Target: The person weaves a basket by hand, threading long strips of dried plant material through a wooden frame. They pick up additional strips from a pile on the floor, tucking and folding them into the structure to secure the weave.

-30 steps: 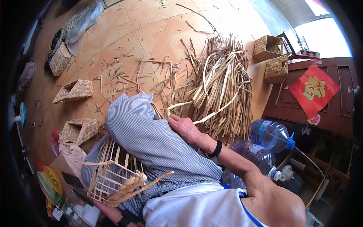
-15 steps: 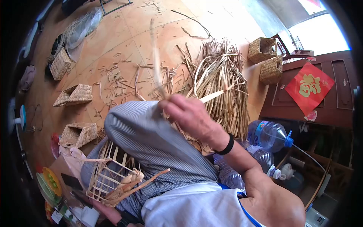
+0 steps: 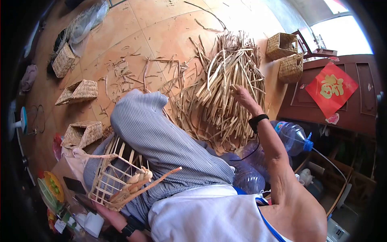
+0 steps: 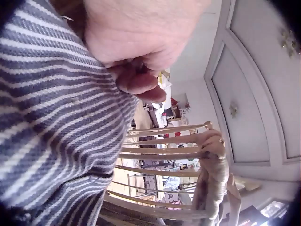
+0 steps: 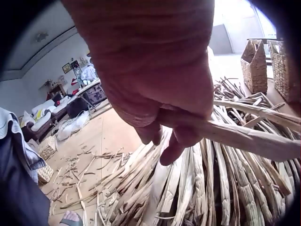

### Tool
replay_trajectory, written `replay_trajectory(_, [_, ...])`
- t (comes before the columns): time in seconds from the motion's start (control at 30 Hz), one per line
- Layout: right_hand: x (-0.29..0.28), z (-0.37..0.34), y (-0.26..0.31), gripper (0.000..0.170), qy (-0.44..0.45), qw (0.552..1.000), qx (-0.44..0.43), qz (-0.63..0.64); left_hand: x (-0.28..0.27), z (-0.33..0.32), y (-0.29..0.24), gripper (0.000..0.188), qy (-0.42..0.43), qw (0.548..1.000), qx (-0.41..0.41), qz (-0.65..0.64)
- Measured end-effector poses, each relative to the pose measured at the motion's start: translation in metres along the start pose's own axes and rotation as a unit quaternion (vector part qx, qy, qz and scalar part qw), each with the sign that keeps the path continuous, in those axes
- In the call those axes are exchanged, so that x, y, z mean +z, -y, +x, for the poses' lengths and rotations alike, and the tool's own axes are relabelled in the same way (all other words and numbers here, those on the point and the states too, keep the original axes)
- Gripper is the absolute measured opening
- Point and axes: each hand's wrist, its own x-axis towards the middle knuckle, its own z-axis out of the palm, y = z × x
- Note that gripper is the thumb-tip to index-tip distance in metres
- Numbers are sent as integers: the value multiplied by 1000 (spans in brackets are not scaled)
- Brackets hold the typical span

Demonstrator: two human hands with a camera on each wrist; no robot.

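Note:
My right hand [image 3: 244, 99] reaches over a large bundle of dried plant stalks [image 3: 219, 117] on the floor. In the right wrist view its fingers curl round one pale flattened stalk [image 5: 254, 136], which sticks out to the right above the pile. An unfinished basket [image 3: 139, 178] of spaced stakes, with a thick braided edge, rests on my lap by the striped trouser leg [image 3: 149, 125]. Low beside that basket lies my left hand [image 3: 108, 213], partly covered. The left wrist view has its fingers [image 4: 136, 84] loosely bent against the trousers, with nothing visible in them.
Finished woven baskets stand on the left [image 3: 82, 135] and at the back right [image 3: 282, 46]. Stalk scraps [image 3: 125, 72] litter the tiled floor. Large plastic bottles [image 3: 292, 137] are by my right arm, near a dark wooden cabinet [image 3: 346, 92].
My right hand lifted from beside the knee, where a long strip swung blurred, then moved right and away over the stalk bundle. The left hand and the lap basket have stayed nearly in place.

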Motion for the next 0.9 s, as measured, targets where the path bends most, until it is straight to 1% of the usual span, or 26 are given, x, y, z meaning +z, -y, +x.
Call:
replay_trajectory(0.03, [-9,0,0,27,-10,1000,1,-18,-2,-1,0,71,0,1000,0,1])
replay_trajectory(0.1, [-27,-1,1,31,-41,992,-31,-118,-3,-3,0,71,1,1000,2,3])
replay_trajectory(0.13, [-36,-3,10,32,-77,967,-119,-214,-4,-3,0,71,0,1000,3,5])
replay_trajectory(0.17, [-44,-8,20,30,-100,947,-133,-276,-6,-3,0,72,0,1000,4,5])
replay_trajectory(0.23, [-58,-6,40,29,-82,936,-63,-337,-8,-5,0,72,1,1000,6,9])
replay_trajectory(0.27, [-61,-9,51,24,-114,919,-101,-363,-8,-5,0,72,1,1000,8,10])
replay_trajectory(0.37, [-53,-15,85,20,-145,908,-191,-345,-10,-5,-1,72,4,1000,9,15])
replay_trajectory(0.4, [-42,-14,89,16,-149,890,-247,-352,-10,-5,-1,72,4,1000,9,15])
replay_trajectory(0.43, [-26,-13,86,16,-117,885,-252,-373,-11,-5,-1,72,6,1000,9,17])
replay_trajectory(0.5, [-3,-26,80,14,-42,894,-292,-337,-12,-4,-2,72,6,1000,12,22])
replay_trajectory(0.57, [32,-38,47,12,17,907,-314,-281,-14,-6,-2,72,4,1000,16,23])
replay_trajectory(0.6, [49,-46,25,12,86,910,-282,-290,-14,-6,-2,73,4,1000,17,24])
replay_trajectory(0.63, [67,-54,12,12,174,900,-208,-342,-15,-6,-2,73,3,1000,19,25])
replay_trajectory(0.7, [101,-80,-11,12,212,902,-181,-330,-16,-8,-1,73,3,999,25,30])
replay_trajectory(0.73, [123,-94,-34,15,195,900,-198,-335,-17,-8,0,73,2,999,29,31])
replay_trajectory(0.77, [137,-108,-39,19,218,879,-196,-375,-17,-9,0,73,1,999,34,34])
replay_trajectory(0.83, [164,-133,-65,21,255,861,-210,-385,-18,-13,-1,73,-9,998,51,40])
replay_trajectory(0.9, [175,-152,-74,25,315,821,-169,-445,-18,-14,-6,78,12,999,8,30])
